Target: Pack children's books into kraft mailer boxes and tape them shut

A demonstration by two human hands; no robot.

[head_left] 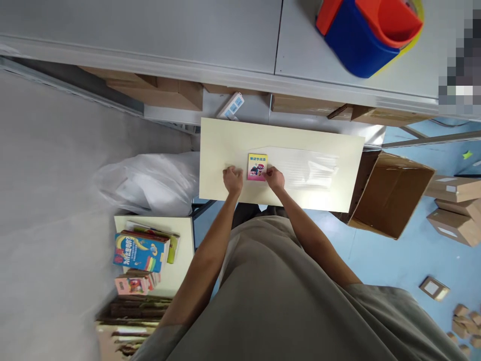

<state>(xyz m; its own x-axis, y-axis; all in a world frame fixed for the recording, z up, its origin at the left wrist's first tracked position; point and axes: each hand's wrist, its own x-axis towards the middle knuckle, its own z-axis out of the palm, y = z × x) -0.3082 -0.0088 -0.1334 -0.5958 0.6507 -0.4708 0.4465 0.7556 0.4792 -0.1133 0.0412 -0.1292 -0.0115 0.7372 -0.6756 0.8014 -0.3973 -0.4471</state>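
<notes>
A small book [257,167] with a yellow and pink cover, Chinese title and cartoon figures lies flat on a pale cream tabletop [218,140]. At its right edge, my right hand [275,178] has its fingers closed, and they touch the book's lower right side. My left hand [233,180] is a little to the left of the book, apart from it, with fingers curled together; anything in them is too small to make out. Clear plastic wrap [311,168] spreads over the table to the right of the book, beside my right hand.
An open cardboard box [391,195] stands at the table's right end. A translucent plastic bag [150,183] bulges at the left. Below it, books [143,253] are stacked on a side table. Beyond, a grey desk [150,25] holds a blue and red tape dispenser [361,45].
</notes>
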